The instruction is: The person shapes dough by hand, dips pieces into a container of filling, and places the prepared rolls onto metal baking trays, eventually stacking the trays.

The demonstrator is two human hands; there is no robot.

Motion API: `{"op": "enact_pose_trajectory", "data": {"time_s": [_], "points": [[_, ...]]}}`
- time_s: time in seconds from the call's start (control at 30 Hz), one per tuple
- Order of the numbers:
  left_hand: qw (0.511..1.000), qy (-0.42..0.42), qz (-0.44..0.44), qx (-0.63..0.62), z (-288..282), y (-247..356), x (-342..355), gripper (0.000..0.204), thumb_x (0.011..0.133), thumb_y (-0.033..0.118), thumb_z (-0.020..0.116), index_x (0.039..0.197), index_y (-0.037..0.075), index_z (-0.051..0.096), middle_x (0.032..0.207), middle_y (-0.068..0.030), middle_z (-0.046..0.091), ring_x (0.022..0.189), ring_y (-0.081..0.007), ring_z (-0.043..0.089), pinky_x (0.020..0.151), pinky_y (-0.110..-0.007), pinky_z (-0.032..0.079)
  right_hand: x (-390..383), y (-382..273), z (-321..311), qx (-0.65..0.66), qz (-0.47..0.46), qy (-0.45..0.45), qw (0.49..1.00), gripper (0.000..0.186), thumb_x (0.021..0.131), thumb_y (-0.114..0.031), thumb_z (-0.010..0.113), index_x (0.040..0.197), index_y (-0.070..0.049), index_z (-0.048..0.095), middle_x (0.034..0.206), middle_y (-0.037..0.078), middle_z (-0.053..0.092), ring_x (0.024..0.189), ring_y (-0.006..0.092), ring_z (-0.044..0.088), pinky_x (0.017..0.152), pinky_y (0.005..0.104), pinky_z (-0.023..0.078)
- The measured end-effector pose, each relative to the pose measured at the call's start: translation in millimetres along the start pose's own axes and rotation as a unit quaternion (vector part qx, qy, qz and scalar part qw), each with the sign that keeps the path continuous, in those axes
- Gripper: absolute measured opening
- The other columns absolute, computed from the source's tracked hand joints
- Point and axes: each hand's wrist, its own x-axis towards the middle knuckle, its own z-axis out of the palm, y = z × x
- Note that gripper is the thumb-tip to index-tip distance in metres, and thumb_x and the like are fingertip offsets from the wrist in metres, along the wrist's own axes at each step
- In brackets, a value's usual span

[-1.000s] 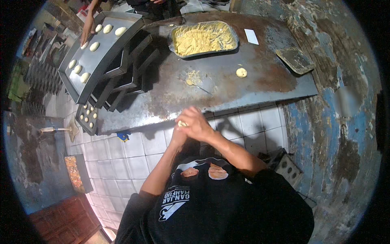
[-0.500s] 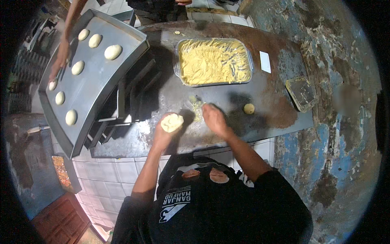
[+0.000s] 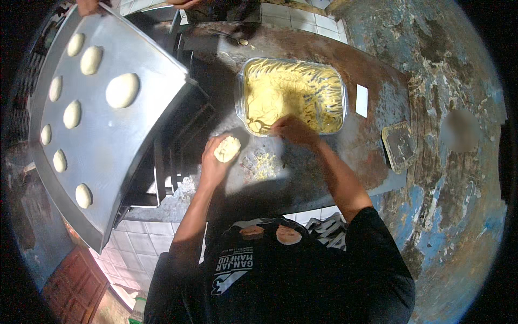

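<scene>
My left hand [image 3: 212,162] is closed around a pale piece of dough [image 3: 227,149], held above the worktop with its pale, uneven top facing up. My right hand [image 3: 294,130] reaches over the near edge of a rectangular glass dish [image 3: 240,100] of yellow creamy filling [image 3: 267,97]. Its fingers are pinched around what looks like a small spoon [image 3: 264,125], whose tip is in the filling near the dish's near left corner. Most of the spoon is hidden by the fingers. Yellow smears [image 3: 261,165] mark the worktop between my hands.
A large metal tray [image 3: 124,146] with several dough balls [image 3: 72,114] stands at left over a stack of trays. Another person's hand [image 3: 87,6] is at its far rim. A white card [image 3: 361,101] and a shallow, crusted container [image 3: 399,146] lie at right beside a peeling wall.
My right hand has moved from the worktop forward to the dish. My left hand still holds the dough. The tray has shifted, and the other person's hand has gone from among the dough balls to its rim.
</scene>
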Motion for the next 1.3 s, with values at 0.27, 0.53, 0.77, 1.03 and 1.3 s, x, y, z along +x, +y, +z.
{"op": "enact_pose_trajectory", "data": {"time_s": [0.27, 0.53, 0.77, 1.03, 1.3], "points": [[0.998, 0.022, -0.041, -0.05, 53, 24, 25, 0.047, 0.092, 0.017, 0.075, 0.13, 0.001, 0.051, 0.116, -0.0221, 0.07, 0.11, -0.0307, 0.07, 0.093, -0.04, 0.054, -58, -56, 27, 0.131, 0.089, 0.124, 0.979, 0.025, 0.099, -0.025, 0.063, 0.11, -0.004, 0.072, 0.072, 0.005, 0.061, 0.06, 0.0194, 0.056, 0.054, 0.0344, 0.043], [0.997, 0.032, 0.007, 0.075, 76, -4, -10, 0.042, 0.094, 0.017, 0.065, 0.132, 0.005, 0.05, 0.107, -0.0287, 0.07, 0.102, -0.0475, 0.067, 0.086, -0.051, 0.053, -150, -158, 84, 0.017, 0.094, 0.213, 0.972, 0.026, 0.098, -0.011, 0.063, 0.122, -0.005, 0.068, 0.092, 0.019, 0.064, 0.082, 0.0359, 0.066, 0.069, 0.0403, 0.052], [0.955, -0.141, -0.025, -0.258, 93, 35, -102, 0.073, 0.079, -0.011, 0.067, 0.144, 0.006, 0.039, 0.126, -0.0079, 0.059, 0.121, -0.0198, 0.058, 0.105, -0.033, 0.047, -170, -89, 108, 0.256, 0.114, 0.372, 0.885, 0.034, 0.094, -0.016, 0.066, 0.124, -0.001, 0.063, 0.09, 0.015, 0.07, 0.082, 0.0368, 0.068, 0.082, 0.0398, 0.056], [0.989, -0.096, -0.025, -0.11, 120, 70, -186, 0.066, 0.078, 0.011, 0.083, 0.133, 0.008, 0.047, 0.112, -0.0094, 0.064, 0.111, -0.0244, 0.062, 0.093, -0.037, 0.049, -260, -185, 101, -0.044, -0.085, 0.217, 0.971, 0.052, 0.095, 0.001, 0.053, 0.146, 0.0, 0.042, 0.119, 0.015, 0.071, 0.11, 0.0263, 0.068, 0.096, 0.0388, 0.053], [0.928, -0.131, -0.058, -0.344, 122, 127, -263, 0.031, 0.091, 0.018, 0.077, 0.115, 0.003, 0.064, 0.098, -0.0031, 0.069, 0.084, -0.0121, 0.064, 0.075, -0.027, 0.052, -324, -196, 130, 0.045, -0.043, 0.386, 0.921, 0.051, 0.096, -0.001, 0.059, 0.144, -0.001, 0.041, 0.117, 0.013, 0.071, 0.109, 0.0231, 0.068, 0.099, 0.0381, 0.051]]}}
